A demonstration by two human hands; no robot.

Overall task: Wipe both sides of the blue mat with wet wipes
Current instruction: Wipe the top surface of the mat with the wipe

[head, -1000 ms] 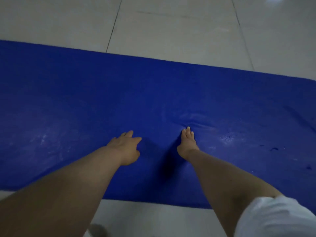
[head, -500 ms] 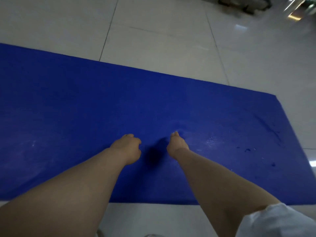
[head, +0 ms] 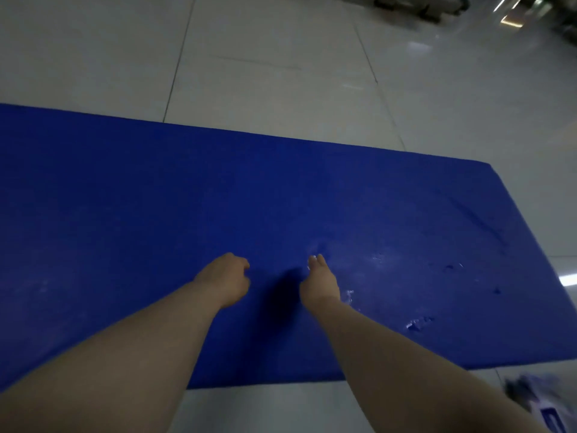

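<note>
The blue mat (head: 312,198) lies flat on the tiled floor, and its right end and far edge are in view. Wet patches and small scuffs show on its right part. My left hand (head: 226,279) rests on the mat with its fingers curled under, and nothing shows in it. My right hand (head: 321,281) lies a little to the right, fingers stretched forward and pressing down on the mat. A small bit of white, perhaps a wet wipe (head: 312,260), peeks out at its fingertips; the rest is hidden under the hand.
Pale floor tiles (head: 281,73) surround the mat. A blurred white and blue packet (head: 537,401) lies on the floor at the lower right, near the mat's near edge. Dark clutter (head: 421,7) sits at the far top right.
My left hand's fingers have curled in from outstretched. My right hand has slid back toward me across the mat. The view has swung right, bringing the mat's right end into sight.
</note>
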